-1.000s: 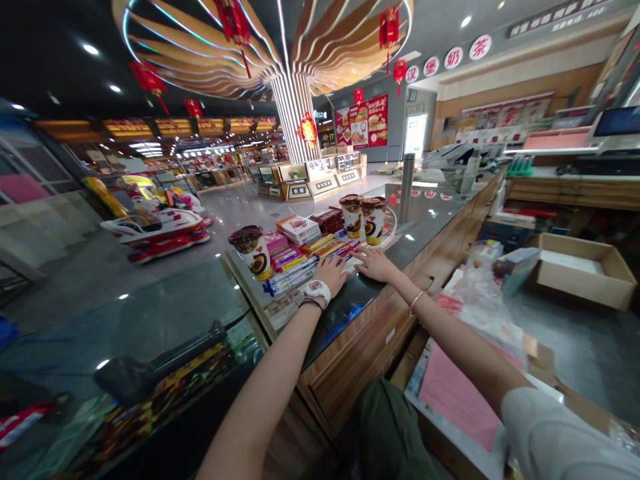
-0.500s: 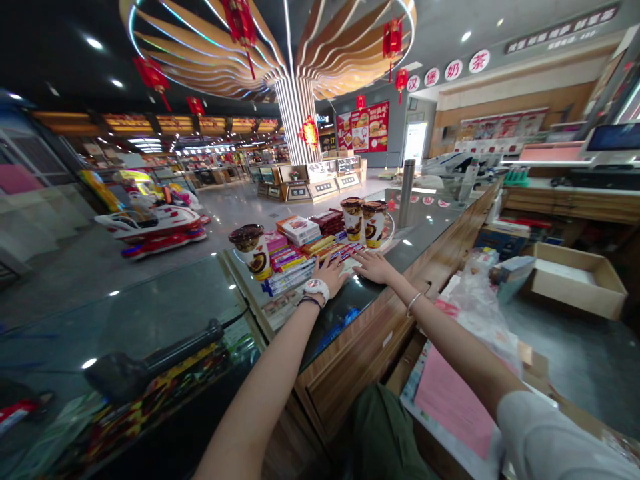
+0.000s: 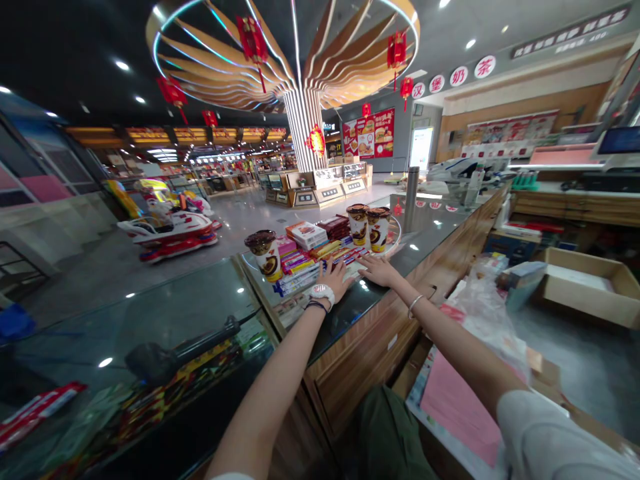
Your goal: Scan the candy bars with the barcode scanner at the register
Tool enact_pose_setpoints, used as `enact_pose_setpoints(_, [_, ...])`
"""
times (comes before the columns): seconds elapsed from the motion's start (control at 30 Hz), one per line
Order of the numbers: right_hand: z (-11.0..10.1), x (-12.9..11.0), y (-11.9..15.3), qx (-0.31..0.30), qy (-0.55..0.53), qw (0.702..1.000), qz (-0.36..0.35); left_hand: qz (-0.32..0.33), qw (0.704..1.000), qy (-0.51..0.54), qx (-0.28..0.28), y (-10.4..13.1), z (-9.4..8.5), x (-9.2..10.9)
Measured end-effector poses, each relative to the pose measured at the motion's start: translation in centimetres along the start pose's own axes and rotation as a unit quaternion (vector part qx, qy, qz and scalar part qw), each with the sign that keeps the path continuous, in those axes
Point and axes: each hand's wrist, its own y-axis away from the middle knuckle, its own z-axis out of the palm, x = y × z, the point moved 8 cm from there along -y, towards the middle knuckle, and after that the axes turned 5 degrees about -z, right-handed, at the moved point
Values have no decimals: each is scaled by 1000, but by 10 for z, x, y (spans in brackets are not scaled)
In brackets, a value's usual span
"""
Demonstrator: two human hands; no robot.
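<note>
Both hands reach forward over the glass counter, against the near edge of a spread of packaged snacks. My left hand, with a white watch at its wrist, has its fingers spread beside the blue-and-white snack packets. To the right, my right hand lies with fingers stretched toward the red-and-blue wrapped bars. A lidded snack cup stands at the left of the spread, and two more cups at its right rear. Between them are a white-and-orange box and dark red packets.
A black handheld device rests on the glass at left. A metal post rises beyond the cups. To my right are an open cardboard box, a clear plastic bag and pink paper. A kiddie ride stands across the floor.
The camera view has turned slightly left, so the whole scene sits further right. Both hands keep about the same place at the edge of the snacks.
</note>
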Motion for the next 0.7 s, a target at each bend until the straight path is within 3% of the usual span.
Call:
enact_pose_setpoints(0.2, [-18,-11,9,70,-1,997,-18,6,999,-6,53,26,-32,-3])
enact_pose_setpoints(0.3, [-29,-29,15,121,-10,992,-36,2,997,-9,73,46,-49,-12])
enact_pose_setpoints(0.5, [-51,-105,21,192,-60,971,-131,-42,996,-29,69,98,-73,-49])
enact_pose_setpoints(0.7, [-61,-195,26,185,-98,957,-201,-103,989,-49,99,167,-99,-92])
